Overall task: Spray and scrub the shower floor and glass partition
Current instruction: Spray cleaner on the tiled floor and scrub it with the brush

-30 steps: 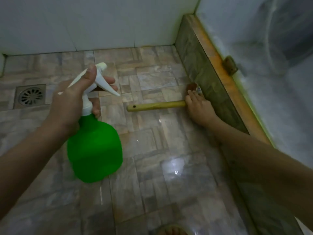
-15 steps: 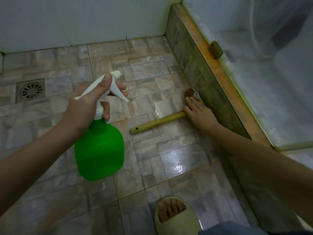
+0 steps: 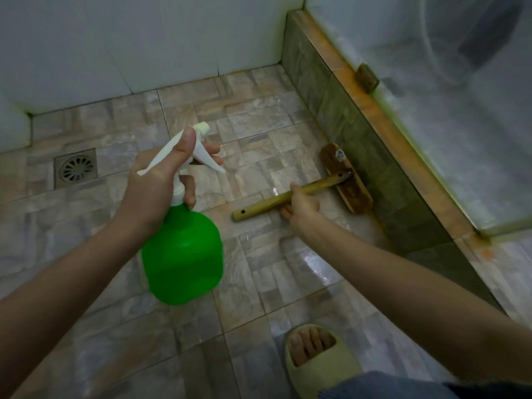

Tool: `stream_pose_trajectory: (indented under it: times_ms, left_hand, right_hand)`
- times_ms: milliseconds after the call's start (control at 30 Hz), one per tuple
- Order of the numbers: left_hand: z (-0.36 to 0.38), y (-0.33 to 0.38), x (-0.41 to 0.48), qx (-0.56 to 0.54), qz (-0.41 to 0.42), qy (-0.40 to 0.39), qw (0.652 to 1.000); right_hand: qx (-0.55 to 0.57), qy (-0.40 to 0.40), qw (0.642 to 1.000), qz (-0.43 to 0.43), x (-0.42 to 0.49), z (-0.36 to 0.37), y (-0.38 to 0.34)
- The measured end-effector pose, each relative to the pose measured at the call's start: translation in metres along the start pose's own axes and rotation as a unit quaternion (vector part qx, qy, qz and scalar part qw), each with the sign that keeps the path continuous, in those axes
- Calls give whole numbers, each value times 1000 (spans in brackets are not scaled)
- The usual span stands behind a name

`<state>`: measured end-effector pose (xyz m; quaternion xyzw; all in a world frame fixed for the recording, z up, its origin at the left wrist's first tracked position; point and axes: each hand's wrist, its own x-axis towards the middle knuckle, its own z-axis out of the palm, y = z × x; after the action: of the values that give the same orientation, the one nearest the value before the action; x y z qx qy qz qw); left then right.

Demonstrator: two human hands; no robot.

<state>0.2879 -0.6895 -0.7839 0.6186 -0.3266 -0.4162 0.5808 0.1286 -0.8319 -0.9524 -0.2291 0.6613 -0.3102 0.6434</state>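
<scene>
1. The fingers [image 3: 188, 192] of the left hand [image 3: 157, 194] are clamped round the neck of a green plastic spray bottle with a white trigger head [image 3: 184, 254], which is held above the floor.
2. The fingers [image 3: 285, 212] of the right hand [image 3: 302, 208] are curled round the pale wooden handle of a brown scrubbing brush [image 3: 354, 194].
3. The brush head lies on the wet stone-patterned shower floor [image 3: 259, 125], against the dark tiled curb [image 3: 359, 139].
4. The cloudy glass partition [image 3: 460, 139] stands on that curb.
5. A square metal floor drain [image 3: 75, 167] sits at far left.
</scene>
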Motion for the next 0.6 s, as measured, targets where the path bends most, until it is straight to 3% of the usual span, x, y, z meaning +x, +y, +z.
stream_pose_trajectory:
  times_ms: [167,267,333,367,433,500,567,600]
  left_hand:
    - [-3,-3,-1,-6,6,-10,1000]
    - [-3,-7,-2,-11,4,-28,1000]
    - [-1,-11,-2,-4,-8,-40,999]
    - [1,-12,-3,1,-12,-46,999]
    - [6,-16,-4,8,-18,-55,998]
    - [14,-21,-6,11,-24,-65,998]
    - [22,-27,-7,10,-30,-74,997]
    - [26,-31,-7,12,-36,-79,996]
  right_hand:
    - [-52,-50,997,22,-28,-20,-18]
    - [-119,-89,989,19,-78,-84,-9]
    - [-234,-86,967,-46,-120,-136,1]
    - [-343,-67,930,-117,-133,-158,7]
    - [-537,-48,803,-254,-129,-185,11]
    - [-676,-13,679,-285,-99,-182,0]
    - [-739,22,605,-297,-70,-167,-27]
    - [-754,22,588,-293,-64,-165,-44]
